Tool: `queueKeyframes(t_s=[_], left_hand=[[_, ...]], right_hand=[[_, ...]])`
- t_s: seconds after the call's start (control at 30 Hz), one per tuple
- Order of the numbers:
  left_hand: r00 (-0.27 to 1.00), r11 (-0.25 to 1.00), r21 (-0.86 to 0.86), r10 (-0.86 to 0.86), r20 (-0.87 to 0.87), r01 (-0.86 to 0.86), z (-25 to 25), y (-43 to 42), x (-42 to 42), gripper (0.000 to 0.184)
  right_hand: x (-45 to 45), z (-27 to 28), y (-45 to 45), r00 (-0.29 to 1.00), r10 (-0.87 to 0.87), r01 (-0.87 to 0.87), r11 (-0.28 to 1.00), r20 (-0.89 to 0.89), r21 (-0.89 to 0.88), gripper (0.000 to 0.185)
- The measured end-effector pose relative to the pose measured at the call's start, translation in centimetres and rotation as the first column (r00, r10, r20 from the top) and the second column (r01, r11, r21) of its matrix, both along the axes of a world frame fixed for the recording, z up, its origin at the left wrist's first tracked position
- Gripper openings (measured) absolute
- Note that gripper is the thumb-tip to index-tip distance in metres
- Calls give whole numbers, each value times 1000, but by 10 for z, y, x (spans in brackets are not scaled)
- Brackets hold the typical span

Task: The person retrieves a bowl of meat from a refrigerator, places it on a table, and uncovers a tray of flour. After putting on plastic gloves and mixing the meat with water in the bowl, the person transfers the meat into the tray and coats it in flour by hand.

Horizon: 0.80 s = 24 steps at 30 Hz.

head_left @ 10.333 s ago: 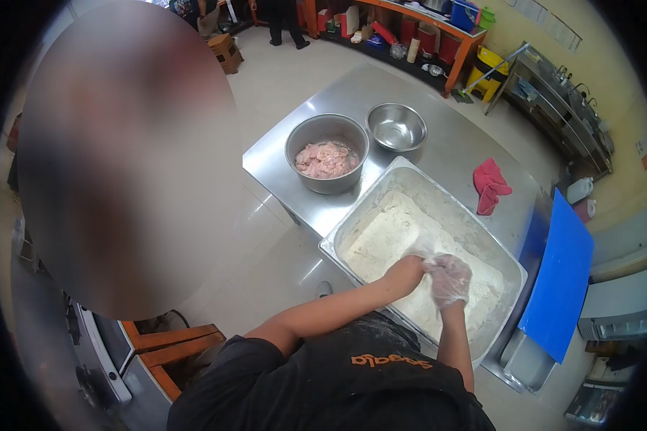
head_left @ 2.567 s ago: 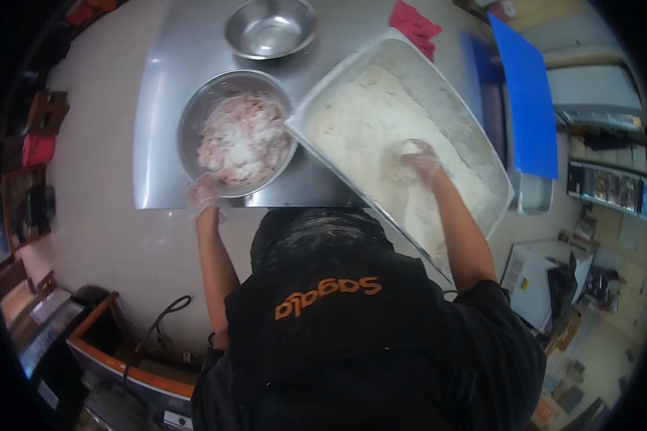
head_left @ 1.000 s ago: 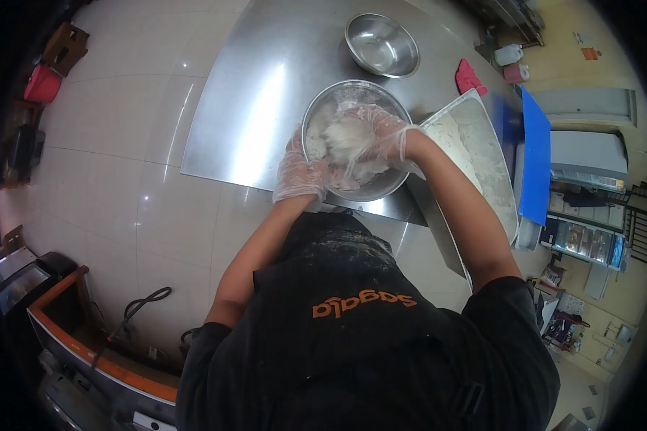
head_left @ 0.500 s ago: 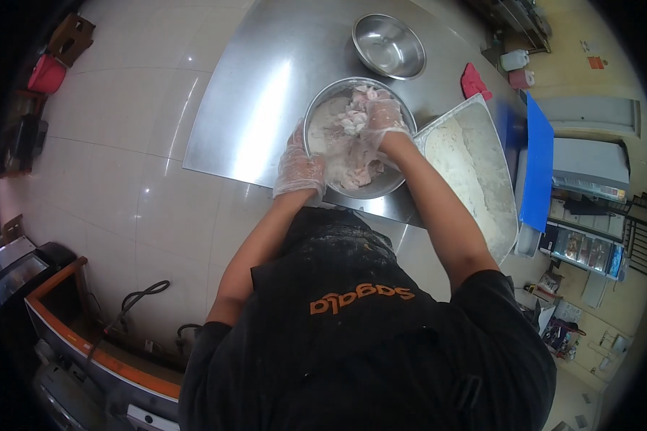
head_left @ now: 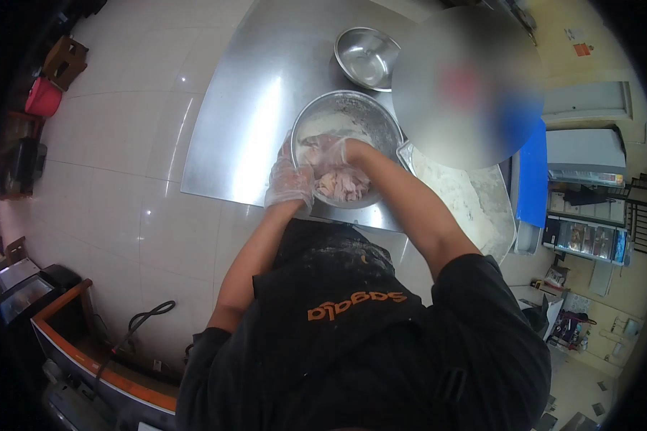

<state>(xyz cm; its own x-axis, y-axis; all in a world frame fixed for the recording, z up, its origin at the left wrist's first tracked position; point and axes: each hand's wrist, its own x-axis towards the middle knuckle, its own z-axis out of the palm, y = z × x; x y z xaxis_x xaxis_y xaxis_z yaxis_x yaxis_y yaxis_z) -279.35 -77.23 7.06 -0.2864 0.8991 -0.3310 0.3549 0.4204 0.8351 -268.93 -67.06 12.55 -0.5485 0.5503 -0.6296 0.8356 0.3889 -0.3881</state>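
Note:
Pale pink raw meat (head_left: 343, 185) dusted with white flour lies in a deep metal pot (head_left: 384, 122). My left hand (head_left: 291, 179), in a clear plastic glove, is wrapped round the pot's left rim. Inside the pot, against its left part, is my gloved right hand (head_left: 325, 152); its fingers are down in the contents and cannot be made out. Loose flour (head_left: 334, 123) covers the pot's far side. The large tray of flour (head_left: 459, 197) stands at the right, partly behind my right forearm and a blurred patch.
A smaller metal bowl (head_left: 366, 59) sits beyond the pot on the steel table (head_left: 248, 108). A blue panel (head_left: 532, 187) stands right of the tray. An orange-edged counter (head_left: 93, 352) is at the lower left, near a black hose (head_left: 147, 314) on the floor.
My right hand has moved from the pot's right side to its left, and the meat now lies nearer me. My left hand stays at the rim. A blurred patch now covers the upper right.

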Motion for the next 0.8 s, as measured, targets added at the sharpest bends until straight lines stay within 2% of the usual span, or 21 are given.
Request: queueKeyframes(t_s=[0.03,0.07,0.1,0.13,0.2,0.23,0.27,0.3,0.33,0.37,0.43,0.47,0.53,0.57,0.6,0.67,0.77,0.8], left_hand=[[999,999,-27,23,48,-22,9,-3,-3,63],[998,976,211,52,19,-55,-17,-7,-1,60],[993,983,175,45,110,-64,-8,-5,-2,59],[993,983,169,59,105,-76,-14,-7,1,59],[996,955,291,32,82,-55,-14,-14,2,59],[998,939,342,24,51,-40,-16,-12,2,60],[1000,925,378,13,25,-21,-20,-10,1,60],[1000,918,396,-7,11,2,-19,-5,-4,61],[998,993,116,-37,46,31,4,-6,-12,65],[998,991,119,-57,32,53,3,-6,-16,66],[993,985,128,-115,18,112,-2,-7,-19,67],[996,986,142,-89,18,86,-1,-6,-19,66],[998,977,205,-57,-34,63,-14,-4,-20,66],[998,974,222,-43,-55,54,-16,-7,-20,65],[998,979,195,-46,-33,51,-16,-9,-19,65],[998,988,146,-56,11,54,-3,-9,-22,65],[999,972,234,-26,30,18,-6,-11,-19,65],[999,978,209,-21,41,12,-2,-11,-20,65]], right_hand=[[9,-15,6,1000,-10,10,1000,7,25,67],[28,-42,17,1000,-14,14,999,9,51,64],[37,-52,34,1000,-7,6,996,3,88,61],[31,-5,20,976,166,-197,952,144,233,61],[42,-2,-3,961,275,-275,935,33,225,84],[30,31,-4,915,392,-398,916,91,52,89],[47,2,14,963,183,-204,974,-198,-93,78],[49,-15,38,975,-63,15,976,-215,-216,69],[38,-15,42,972,-174,137,965,-156,-222,62],[22,-5,43,952,-288,261,940,-101,-221,56],[-16,10,19,955,-286,280,957,75,74,48],[-10,-37,6,967,-224,238,963,-124,122,49],[-8,-75,11,980,52,-33,994,-192,103,55],[-10,-66,25,965,250,-251,968,-83,-2,59],[-11,-54,38,896,445,-441,888,4,-129,64],[-8,-13,60,908,296,-231,944,296,-234,61],[33,-56,56,984,145,-96,920,102,-380,61],[45,-76,53,996,79,-55,902,38,-428,61]])
